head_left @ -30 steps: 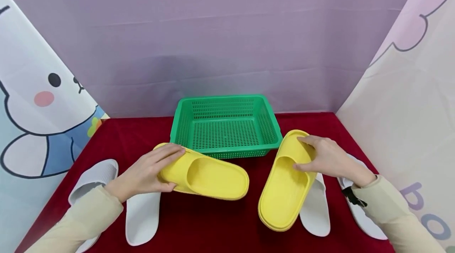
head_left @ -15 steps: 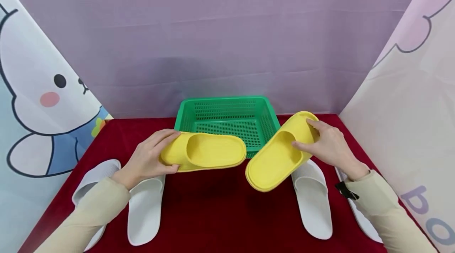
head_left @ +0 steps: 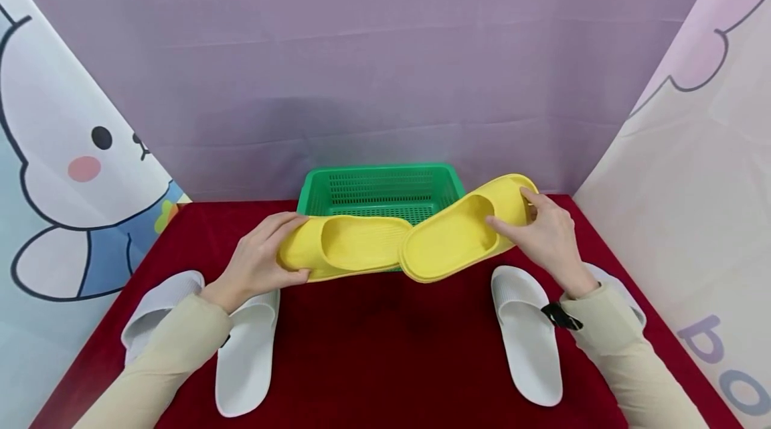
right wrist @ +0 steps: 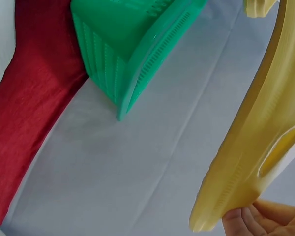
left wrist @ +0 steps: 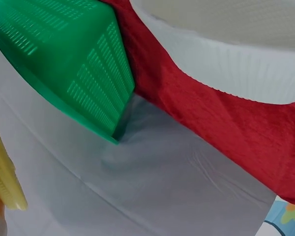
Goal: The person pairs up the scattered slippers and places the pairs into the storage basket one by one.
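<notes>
My left hand (head_left: 262,260) grips a yellow slipper (head_left: 364,243) by its toe end, thumb below and fingers over the top. My right hand (head_left: 548,236) pinches the toe end of a second yellow slipper (head_left: 448,239). Both slippers hang in the air in front of the green basket (head_left: 379,176). Their heel ends overlap in the head view, the right slipper's heel in front; whether they touch I cannot tell. In the right wrist view, the right slipper (right wrist: 255,128) is tilted, with fingertips (right wrist: 236,221) at its toe.
White slippers lie on the red cloth on both sides: two at left, an outer one (head_left: 159,305) and an inner one (head_left: 243,362) partly behind my arm, and two at right, an inner one (head_left: 530,342) and an outer one (head_left: 614,288). A purple curtain (head_left: 373,67) stands behind the basket.
Both yellow slippers have been lifted away from the cloth and brought together, the right one swinging inward and turning more sideways. The left one has levelled out.
</notes>
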Available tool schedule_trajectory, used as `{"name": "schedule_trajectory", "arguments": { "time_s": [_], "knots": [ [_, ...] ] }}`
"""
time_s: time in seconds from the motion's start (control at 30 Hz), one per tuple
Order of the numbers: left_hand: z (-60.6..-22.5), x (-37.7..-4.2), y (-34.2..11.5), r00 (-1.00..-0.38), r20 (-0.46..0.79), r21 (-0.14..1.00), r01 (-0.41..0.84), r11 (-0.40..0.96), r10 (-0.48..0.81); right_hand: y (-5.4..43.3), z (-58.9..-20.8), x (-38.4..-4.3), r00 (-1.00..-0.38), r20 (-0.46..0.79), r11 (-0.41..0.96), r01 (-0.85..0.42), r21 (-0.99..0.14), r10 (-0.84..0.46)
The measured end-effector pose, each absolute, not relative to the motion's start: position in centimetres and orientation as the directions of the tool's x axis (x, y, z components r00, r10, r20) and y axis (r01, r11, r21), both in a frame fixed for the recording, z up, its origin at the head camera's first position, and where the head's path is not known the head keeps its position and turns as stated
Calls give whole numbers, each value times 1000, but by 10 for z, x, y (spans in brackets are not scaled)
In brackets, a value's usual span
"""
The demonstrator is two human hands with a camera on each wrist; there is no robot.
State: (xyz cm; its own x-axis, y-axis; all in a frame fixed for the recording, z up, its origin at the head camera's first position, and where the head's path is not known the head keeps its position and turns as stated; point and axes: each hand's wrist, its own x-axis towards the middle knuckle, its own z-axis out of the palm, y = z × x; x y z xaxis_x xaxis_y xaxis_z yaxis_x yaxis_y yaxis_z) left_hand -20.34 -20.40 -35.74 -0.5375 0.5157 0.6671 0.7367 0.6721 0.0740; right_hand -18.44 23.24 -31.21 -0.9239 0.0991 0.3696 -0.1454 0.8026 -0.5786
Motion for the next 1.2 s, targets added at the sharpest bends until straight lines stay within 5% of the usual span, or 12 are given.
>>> {"name": "schedule_trajectory", "arguments": {
  "time_s": [0.7, 1.2],
  "knots": [
    [-366, -213, -182, -505, 719, 108, 760, 641, 478, 207, -325, -192, -850, 458, 749, -122, -651, 260],
    [-362, -222, -172, -481, 734, 106, 778, 620, 478, 171, -327, -202, -841, 484, 734, -168, -658, 242]
  ]
}}
